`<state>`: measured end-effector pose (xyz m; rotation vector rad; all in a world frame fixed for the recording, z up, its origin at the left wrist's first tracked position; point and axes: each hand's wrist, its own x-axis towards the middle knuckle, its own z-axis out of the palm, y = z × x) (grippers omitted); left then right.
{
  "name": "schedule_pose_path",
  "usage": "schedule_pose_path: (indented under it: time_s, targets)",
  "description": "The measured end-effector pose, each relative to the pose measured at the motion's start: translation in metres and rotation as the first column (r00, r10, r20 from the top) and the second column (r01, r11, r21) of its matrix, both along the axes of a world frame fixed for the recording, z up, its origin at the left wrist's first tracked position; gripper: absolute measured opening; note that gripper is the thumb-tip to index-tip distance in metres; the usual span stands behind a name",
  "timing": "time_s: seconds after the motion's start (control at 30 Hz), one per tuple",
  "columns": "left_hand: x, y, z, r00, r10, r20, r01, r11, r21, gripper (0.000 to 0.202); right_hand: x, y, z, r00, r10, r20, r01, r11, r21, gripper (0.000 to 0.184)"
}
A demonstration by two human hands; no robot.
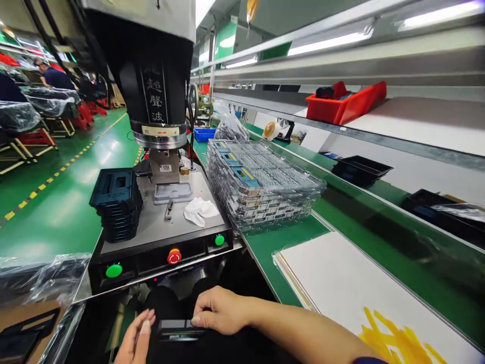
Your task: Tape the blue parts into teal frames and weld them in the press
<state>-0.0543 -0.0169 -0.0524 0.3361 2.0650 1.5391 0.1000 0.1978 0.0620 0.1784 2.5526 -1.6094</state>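
Observation:
Low in the head view, my right hand (223,311) pinches the right end of a flat, dark plastic part (176,324) between thumb and fingers. The part lies level above my lap, and its dark outline blends into the black clothing. Beside its left end is my left hand (136,337), fingers extended and thumb up; whether it touches the part is hard to tell. Ahead stands an ultrasonic press (157,76) with a light grey fixture (173,192) under its head. A stack of dark plastic frames (117,202) rests on the left of the press base.
The press base carries a white cloth (200,211), two green buttons (113,271) and a red emergency stop (174,257). Stacked clear trays (265,177) stand on the green bench at right, behind white sheets (341,273). A red bin (344,103) sits on the shelf. Plastic-lined boxes are at left.

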Motion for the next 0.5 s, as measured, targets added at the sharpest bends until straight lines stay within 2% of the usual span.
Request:
schedule_pose_path:
  time_s: [0.07,0.13,0.2,0.27,0.33,0.4,0.5]
  targets:
    - [0.010,0.002,0.029,0.994,-0.109,0.016,0.108,0.991,0.080,0.073,0.000,-0.004,-0.018,0.981,-0.022,0.195,0.071,0.967,-0.246,0.033]
    - [0.022,0.007,0.055,0.973,-0.230,0.032,0.231,0.973,-0.016,0.068,-0.002,-0.008,-0.034,0.954,-0.044,0.297,0.175,0.886,-0.429,0.038]
    - [0.033,0.013,0.070,0.949,-0.307,0.064,0.313,0.945,-0.099,0.057,-0.006,-0.011,-0.046,0.937,-0.118,0.329,0.275,0.829,-0.486,0.040]
    - [0.041,0.017,0.075,0.961,-0.247,0.126,0.257,0.964,-0.069,0.045,-0.010,-0.012,-0.054,0.921,-0.241,0.307,0.360,0.826,-0.434,0.035]
    - [0.045,0.018,0.074,0.967,-0.103,0.234,0.109,0.994,-0.013,0.042,-0.012,-0.011,-0.059,0.918,-0.307,0.252,0.383,0.852,-0.358,0.026]
    - [0.048,0.017,0.070,0.944,0.007,0.329,-0.011,1.000,0.011,0.043,-0.013,-0.010,-0.063,0.932,-0.303,0.201,0.354,0.881,-0.313,0.020]
    - [0.049,0.014,0.068,0.917,0.071,0.392,-0.085,0.996,0.018,0.044,-0.012,-0.010,-0.066,0.947,-0.275,0.164,0.312,0.908,-0.280,0.016]
